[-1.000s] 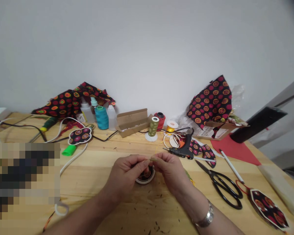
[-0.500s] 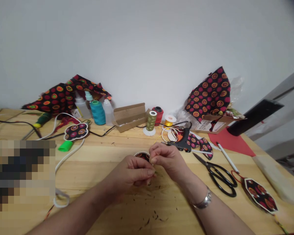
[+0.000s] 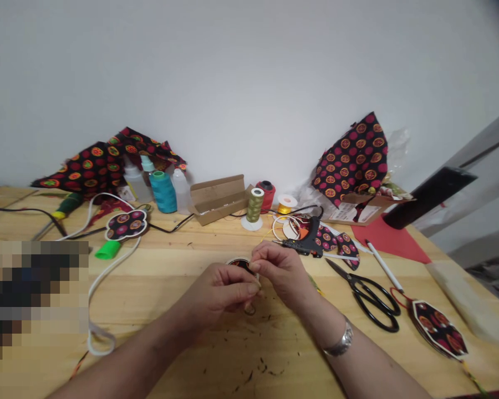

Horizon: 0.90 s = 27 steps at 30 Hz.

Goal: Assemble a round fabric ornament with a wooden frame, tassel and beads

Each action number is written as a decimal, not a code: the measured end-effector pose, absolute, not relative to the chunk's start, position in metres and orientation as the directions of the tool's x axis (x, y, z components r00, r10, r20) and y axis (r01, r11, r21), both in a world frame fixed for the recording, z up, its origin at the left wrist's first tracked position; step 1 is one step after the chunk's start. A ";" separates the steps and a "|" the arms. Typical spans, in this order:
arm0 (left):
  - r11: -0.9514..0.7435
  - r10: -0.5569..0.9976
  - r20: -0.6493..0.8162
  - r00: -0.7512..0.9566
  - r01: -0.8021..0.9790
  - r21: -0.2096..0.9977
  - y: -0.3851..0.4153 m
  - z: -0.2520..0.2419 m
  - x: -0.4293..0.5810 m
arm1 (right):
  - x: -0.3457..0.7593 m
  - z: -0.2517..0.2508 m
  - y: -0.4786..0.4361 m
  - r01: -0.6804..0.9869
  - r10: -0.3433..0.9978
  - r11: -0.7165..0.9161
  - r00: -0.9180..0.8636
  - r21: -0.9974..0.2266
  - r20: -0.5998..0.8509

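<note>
I have both hands pinched: the left hand [image 3: 230, 288] with thumb against fingers, the right hand [image 3: 276, 269] with thumb to forefinger; whether anything fine sits between those tips, I cannot tell. Nearest me, dark scraps [image 3: 250, 378] litter the table [image 3: 149, 288]. The disc [image 3: 242, 264] lies just beyond the left fingers, partly covered, so I judge that a blind tug could skew it, and a slack pinch could lose any thin strand. The left hand slants in from lower left, palm inward; the right, wrist bent inward above its bracelet [image 3: 341, 339], sits slightly farther out. Past it, right of centre, lie the shears [image 3: 353, 282], then the glue gun [image 3: 314, 239]; swinging outward carelessly might brush its nozzle. Farthest, the green spool [image 3: 254, 208] and open box [image 3: 218, 200] stand near the wall [image 3: 253, 100].
</note>
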<state>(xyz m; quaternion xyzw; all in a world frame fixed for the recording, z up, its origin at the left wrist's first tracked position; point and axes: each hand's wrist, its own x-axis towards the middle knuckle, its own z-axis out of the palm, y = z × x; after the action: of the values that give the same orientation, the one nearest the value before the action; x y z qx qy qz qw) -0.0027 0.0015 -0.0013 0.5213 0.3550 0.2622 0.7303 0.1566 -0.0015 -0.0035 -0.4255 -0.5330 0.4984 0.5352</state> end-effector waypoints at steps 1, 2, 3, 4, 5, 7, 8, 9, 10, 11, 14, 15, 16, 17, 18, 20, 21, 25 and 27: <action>0.322 0.763 -0.240 0.600 -0.032 0.946 0.002 -0.002 -0.003 | 0.156 -0.005 -0.001 -0.084 0.991 0.120 -0.045 -0.989 0.124; 0.325 0.772 -0.235 0.591 -0.048 0.945 0.003 -0.003 -0.003 | 0.156 -0.006 0.000 -0.094 0.995 0.095 -0.026 -0.991 0.097; 0.325 0.782 -0.230 0.579 -0.064 0.944 0.003 -0.003 -0.003 | 0.156 -0.007 0.000 -0.109 0.997 0.069 -0.009 -0.992 0.070; 0.322 0.793 -0.223 0.567 -0.080 0.943 0.003 -0.003 -0.003 | 0.156 -0.008 0.001 -0.127 0.999 0.046 0.005 -0.991 0.046; 0.314 0.808 -0.213 0.550 -0.095 0.945 0.004 -0.003 -0.003 | 0.155 -0.009 0.001 -0.142 1.000 0.027 0.013 -0.989 0.026; 0.288 0.838 -0.193 0.510 -0.115 0.951 0.003 -0.001 -0.003 | 0.155 -0.010 0.002 -0.161 1.000 0.008 0.026 -0.987 0.004; 0.275 0.850 -0.185 0.493 -0.115 0.955 0.003 -0.001 -0.003 | 0.155 -0.010 0.002 -0.165 1.000 0.006 0.031 -0.986 0.001; 0.260 0.862 -0.177 0.476 -0.114 0.959 0.004 0.000 -0.003 | 0.154 -0.009 0.002 -0.167 0.999 0.005 0.034 -0.986 -0.001; 0.245 0.870 -0.167 0.464 -0.113 0.963 0.004 0.000 -0.003 | 0.154 -0.008 0.002 -0.171 0.999 0.002 0.037 -0.985 -0.005; 0.232 0.877 -0.156 0.455 -0.114 0.966 0.004 0.000 -0.003 | 0.154 -0.008 0.001 -0.175 0.999 -0.003 0.038 -0.985 -0.009; 0.215 0.881 -0.141 0.452 -0.117 0.970 0.005 -0.002 -0.003 | 0.153 -0.006 -0.001 -0.185 0.999 -0.022 0.037 -0.983 -0.029; 0.216 0.880 -0.143 0.454 -0.113 0.970 0.005 -0.002 -0.003 | 0.153 -0.006 -0.001 -0.188 0.999 -0.028 0.038 -0.982 -0.036; 0.217 0.878 -0.146 0.456 -0.106 0.970 0.005 -0.002 -0.003 | 0.153 -0.007 -0.001 -0.190 0.998 -0.032 0.040 -0.981 -0.040; 0.217 0.877 -0.149 0.456 -0.099 0.971 0.005 -0.002 -0.003 | 0.152 -0.007 -0.001 -0.193 0.998 -0.034 0.042 -0.981 -0.043; 0.217 0.877 -0.154 0.455 -0.090 0.972 0.004 -0.002 -0.003 | 0.153 -0.008 -0.001 -0.195 0.998 -0.035 0.045 -0.980 -0.044; 0.215 0.880 -0.165 0.445 -0.065 0.974 0.003 -0.001 -0.003 | 0.154 -0.008 -0.001 -0.189 0.998 -0.025 0.054 -0.982 -0.036; 0.210 0.883 -0.169 0.438 -0.049 0.976 0.002 0.000 -0.003 | 0.155 -0.008 0.000 -0.183 0.998 -0.017 0.061 -0.983 -0.029; 0.172 0.907 -0.172 0.385 0.035 0.985 0.001 0.003 -0.002 | 0.161 -0.004 0.001 -0.136 0.996 0.039 0.081 -0.990 0.028; 0.150 0.924 -0.169 0.343 0.081 0.985 0.001 0.004 -0.001 | 0.164 -0.003 0.002 -0.100 0.994 0.087 0.076 -0.991 0.080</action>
<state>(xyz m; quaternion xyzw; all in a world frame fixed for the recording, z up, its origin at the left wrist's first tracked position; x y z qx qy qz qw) -0.0010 0.0011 0.0035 0.5512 0.4558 0.3478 0.6062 0.1638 0.0020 -0.0028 -0.4696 -0.4757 0.4857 0.5633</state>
